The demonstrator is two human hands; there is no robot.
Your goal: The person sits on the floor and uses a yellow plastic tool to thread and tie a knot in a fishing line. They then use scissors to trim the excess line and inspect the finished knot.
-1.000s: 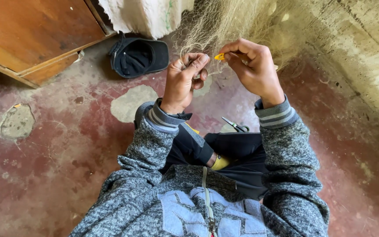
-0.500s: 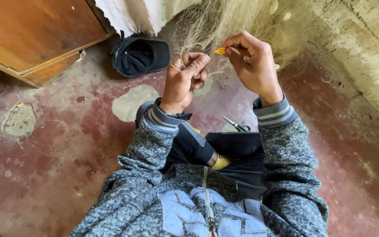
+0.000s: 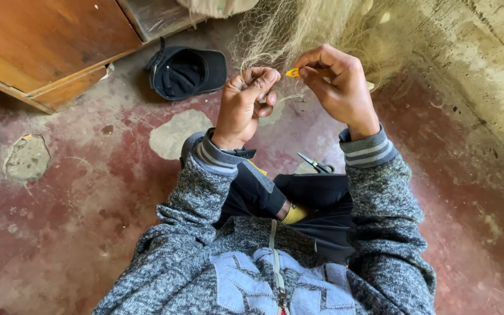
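1. The right hand [image 3: 336, 87], in the upper centre of the frame, has thumb and forefinger pinched together on a small yellow plastic netting needle [image 3: 292, 72]. Its tip points left, toward the other hand, probably so it can pass through the mesh there.

2. The left hand [image 3: 246, 105], just left of the right one, is curled with its fingers closed on thin pale strands of a fine, tangled, straw-coloured fishing net [image 3: 298, 29]. It seems to hold the strands taut so the needle meets a steady loop. Exactly which strands it grips is too fine to tell.

3. The net hangs down from the top edge of the frame and spreads behind both hands, so the working spot sits at a comfortable height in front of the person.

4. A pair of small metal scissors with dark handles [image 3: 316, 164] lies on the floor just below the right wrist, beside the person's dark trouser knee [image 3: 316, 198], within easy reach.

5. A dark blue cloth cap [image 3: 186, 71] rests upside down on the floor in the upper left-centre, well apart from the hands.

6. A brown wooden board [image 3: 42, 41] fills the upper left corner, lying on the worn red-painted concrete floor [image 3: 77, 221]. A rough grey concrete wall [image 3: 485, 70] runs down the upper right.

7. Both forearms wear grey speckled knit sleeves [image 3: 380, 198] with striped cuffs.
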